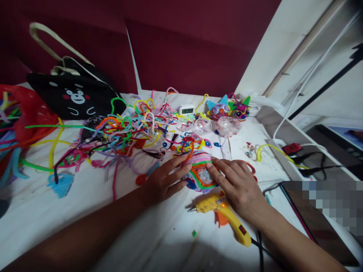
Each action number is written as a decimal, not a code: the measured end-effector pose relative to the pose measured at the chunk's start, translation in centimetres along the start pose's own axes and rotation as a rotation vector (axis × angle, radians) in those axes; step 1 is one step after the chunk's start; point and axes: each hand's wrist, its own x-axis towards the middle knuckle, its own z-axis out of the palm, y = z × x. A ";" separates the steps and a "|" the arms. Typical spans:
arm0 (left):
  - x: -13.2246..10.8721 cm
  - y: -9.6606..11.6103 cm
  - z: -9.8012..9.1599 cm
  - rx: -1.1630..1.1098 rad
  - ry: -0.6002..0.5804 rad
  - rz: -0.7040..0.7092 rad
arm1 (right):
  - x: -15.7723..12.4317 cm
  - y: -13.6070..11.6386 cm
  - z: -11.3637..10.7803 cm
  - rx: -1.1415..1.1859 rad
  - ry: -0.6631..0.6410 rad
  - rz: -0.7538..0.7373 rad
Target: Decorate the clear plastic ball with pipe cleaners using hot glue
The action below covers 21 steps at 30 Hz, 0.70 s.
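A rounded craft piece (202,173) covered in pink, green, orange and purple pipe cleaners rests on the table between my hands. Part of it looks clear and shiny. My left hand (167,177) grips its left side with the fingertips, close to the end of an orange pipe cleaner (190,150). On the other side, my right hand (236,183) presses its fingers along the top and right edge. Just below lies a yellow hot glue gun (217,206), its metal nozzle pointing left and its orange trigger showing. My right hand covers part of the piece.
A tangle of pipe cleaners (133,121) spreads across the left and back. Behind are clear plastic domes (229,126), a small digital clock (187,110) and colourful cat-eared figures (239,109). A black bag (76,96) stands left. Cables, a power strip (293,148) and a tablet (317,226) lie right.
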 end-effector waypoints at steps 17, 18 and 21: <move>-0.4 -0.2 0.4 -0.143 -0.021 -0.097 | -0.4 0.0 0.1 0.030 -0.050 0.051; -0.3 -0.2 0.3 -0.147 -0.023 -0.101 | -0.4 0.0 0.1 0.032 -0.050 0.052; -0.1 -0.1 0.1 -0.144 -0.007 -0.110 | -0.4 0.0 0.1 0.034 -0.048 0.056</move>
